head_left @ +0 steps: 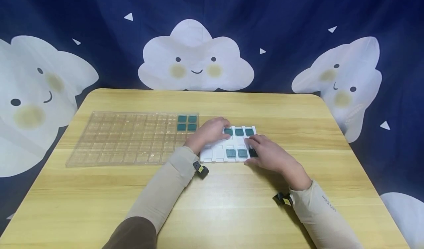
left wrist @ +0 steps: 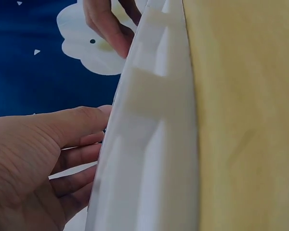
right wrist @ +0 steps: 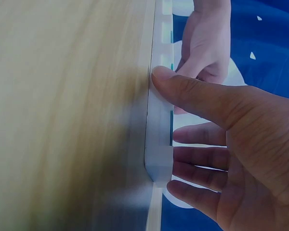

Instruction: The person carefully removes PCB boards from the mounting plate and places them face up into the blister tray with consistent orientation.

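Observation:
A white tray [head_left: 215, 154] lies on the table, with green square chips [head_left: 239, 132] in its back row and dotted-faced chips [head_left: 242, 153] in its front row. My left hand [head_left: 212, 131] reaches over the tray's back left part, thumb and fingertips around the leftmost back-row chip [head_left: 228, 131]; I cannot tell whether they pinch it. My right hand [head_left: 269, 153] holds the tray's right end. Its thumb [right wrist: 164, 74] presses the front wall, while its other fingers lie over the top. That hand partly covers a dark chip [head_left: 253, 153] in the front right corner.
To the left lies a large clear plastic tray [head_left: 132, 164] with many compartments; green chips [head_left: 187, 123] fill several at its back right corner. The wooden table [head_left: 215, 212] stretches toward me. A dark blue curtain [head_left: 278, 17] with printed clouds hangs behind it.

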The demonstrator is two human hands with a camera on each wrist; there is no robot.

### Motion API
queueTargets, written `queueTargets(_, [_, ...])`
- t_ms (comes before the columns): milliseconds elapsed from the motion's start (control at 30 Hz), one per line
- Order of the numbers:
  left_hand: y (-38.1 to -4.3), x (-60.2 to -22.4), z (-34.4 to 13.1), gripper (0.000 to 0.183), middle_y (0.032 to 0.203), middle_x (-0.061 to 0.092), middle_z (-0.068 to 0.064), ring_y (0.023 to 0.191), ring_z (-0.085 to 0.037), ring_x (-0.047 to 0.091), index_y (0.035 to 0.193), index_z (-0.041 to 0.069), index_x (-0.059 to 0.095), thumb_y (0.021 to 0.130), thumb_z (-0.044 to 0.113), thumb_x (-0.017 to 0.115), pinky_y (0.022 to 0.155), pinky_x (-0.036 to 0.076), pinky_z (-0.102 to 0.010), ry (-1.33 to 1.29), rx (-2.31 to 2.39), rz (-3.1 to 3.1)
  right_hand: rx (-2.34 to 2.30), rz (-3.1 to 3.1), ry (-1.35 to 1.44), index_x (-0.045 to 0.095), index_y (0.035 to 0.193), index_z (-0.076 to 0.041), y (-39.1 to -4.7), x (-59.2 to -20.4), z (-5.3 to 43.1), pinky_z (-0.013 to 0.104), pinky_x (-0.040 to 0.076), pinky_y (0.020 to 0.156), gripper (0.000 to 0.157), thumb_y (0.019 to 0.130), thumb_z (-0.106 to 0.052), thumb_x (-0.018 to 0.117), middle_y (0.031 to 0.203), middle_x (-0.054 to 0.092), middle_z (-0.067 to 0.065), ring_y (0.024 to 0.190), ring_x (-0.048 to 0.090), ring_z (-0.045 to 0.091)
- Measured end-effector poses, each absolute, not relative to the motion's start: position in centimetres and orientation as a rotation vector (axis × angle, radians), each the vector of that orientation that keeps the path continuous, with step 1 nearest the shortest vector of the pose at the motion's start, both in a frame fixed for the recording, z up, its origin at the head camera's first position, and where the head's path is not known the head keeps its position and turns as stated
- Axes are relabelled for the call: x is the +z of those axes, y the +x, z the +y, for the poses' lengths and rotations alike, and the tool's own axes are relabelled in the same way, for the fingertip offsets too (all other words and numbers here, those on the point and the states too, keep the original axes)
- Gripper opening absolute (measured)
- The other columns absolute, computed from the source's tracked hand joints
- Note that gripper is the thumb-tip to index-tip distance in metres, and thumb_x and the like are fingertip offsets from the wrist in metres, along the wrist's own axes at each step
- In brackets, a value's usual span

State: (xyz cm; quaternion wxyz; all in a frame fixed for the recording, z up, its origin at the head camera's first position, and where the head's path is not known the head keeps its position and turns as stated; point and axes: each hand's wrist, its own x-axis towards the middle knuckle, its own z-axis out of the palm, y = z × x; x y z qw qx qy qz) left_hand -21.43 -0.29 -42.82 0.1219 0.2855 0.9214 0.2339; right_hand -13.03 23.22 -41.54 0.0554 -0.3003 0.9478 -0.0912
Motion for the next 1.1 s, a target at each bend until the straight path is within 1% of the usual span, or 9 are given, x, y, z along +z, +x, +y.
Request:
queueTargets(267, [-21.16,-42.95,0.04,0.047,0.135,0.056,-0.003,0.125,-0.020,0.051,0.134,0.013,0.059,0.093,0.036,0.066,0.108,0.039,-0.035,0.859,0.590,2.724,-0.282,2.877,-0.907,0.052,0.136,0.004,-12.92,-41.64,23.37,0.052,0.043,0.103,0.075,0.082,-0.040,0.079,0.135,0.051,0.024,0.122,0.050,0.040])
queueTargets(633, [-21.03,-42.98,0.17,0.042,0.127,0.060,-0.004,0.118,-0.019,0.055,0.129,0.011,0.062,0.094,0.033,0.066,0.105,0.042,-0.033,0.941,0.540,2.764,-0.279,2.880,-0.925,0.053,0.135,0.005,-12.92,-41.61,23.34,0.051,0.043,0.102,0.074,0.082,-0.040,0.079,0.134,0.052,0.024,0.121,0.051,0.039])
queueTargets(933, [-21.04,-43.00,0.16,0.042,0.126,0.061,-0.004,0.117,-0.019,0.056,0.129,0.011,0.062,0.094,0.033,0.066,0.104,0.043,-0.033,0.941,0.547,2.773,-0.283,2.882,-0.919,0.053,0.135,0.005,-12.95,-41.58,23.27,0.051,0.043,0.102,0.074,0.082,-0.040,0.079,0.134,0.052,0.024,0.121,0.051,0.039])
queueTargets(1100, [-21.15,-42.98,0.16,0.043,0.129,0.060,-0.004,0.120,-0.020,0.054,0.130,0.011,0.062,0.094,0.034,0.066,0.106,0.042,-0.034,0.908,0.569,2.766,-0.282,2.883,-0.919,0.052,0.135,0.005,-12.99,-41.54,23.23,0.051,0.043,0.103,0.074,0.082,-0.040,0.079,0.134,0.051,0.024,0.122,0.050,0.039])
